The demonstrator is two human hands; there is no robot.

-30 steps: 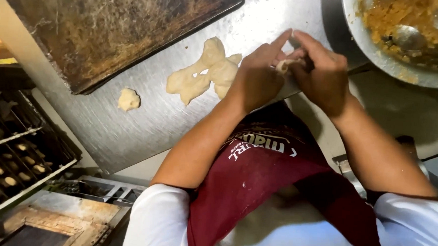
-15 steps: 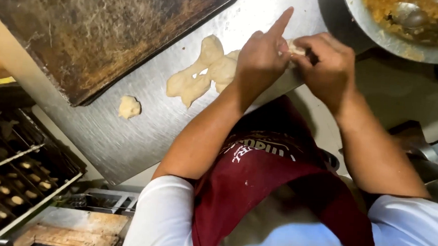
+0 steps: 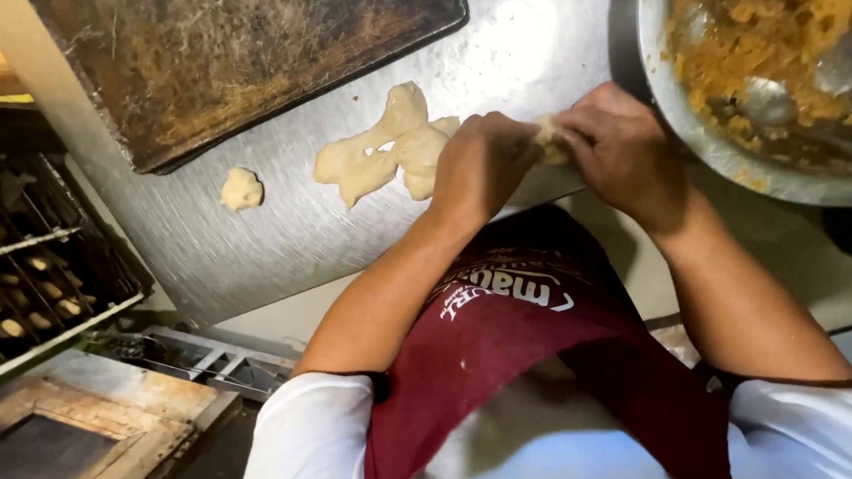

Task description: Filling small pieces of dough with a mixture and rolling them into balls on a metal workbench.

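— Looking down past my dark red apron (image 3: 526,371), what do you make out first?

— My two forearms, running out from white sleeves to meet over the steel counter (image 3: 251,250). My left hand (image 3: 483,165) and right hand (image 3: 625,148) are pressed together, fingers curled shut around a small piece of dough (image 3: 551,139) pinched between them.

— Only that piece?

— No. Just beside my left hand a flattened, lumpy sheet of pale dough (image 3: 377,154) lies on the counter, and a small dough ball (image 3: 241,189) sits well apart to its left.

— And beyond your hands?

— A dark, worn baking tray (image 3: 212,53) at the far left, and at the far right a metal bowl (image 3: 731,173) of orange-brown filling with a spoon (image 3: 768,102) resting in it, near my right hand.
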